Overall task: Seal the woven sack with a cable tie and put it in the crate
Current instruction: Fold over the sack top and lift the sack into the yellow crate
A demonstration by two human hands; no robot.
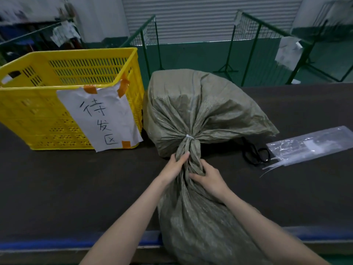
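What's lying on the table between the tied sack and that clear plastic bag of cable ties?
In the head view, black-handled scissors lie between the woven sack and the clear plastic bag, partly tucked under the sack's edge.

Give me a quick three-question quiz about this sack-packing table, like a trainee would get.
1. True or false: a cable tie is already cinched round the woven sack.
2. What grips the sack's neck? A) left hand only B) right hand only C) both hands
3. Fill in: the sack lies on the table, to the ___ of the yellow crate.

Key: 1 true; 2 C; 3 right.
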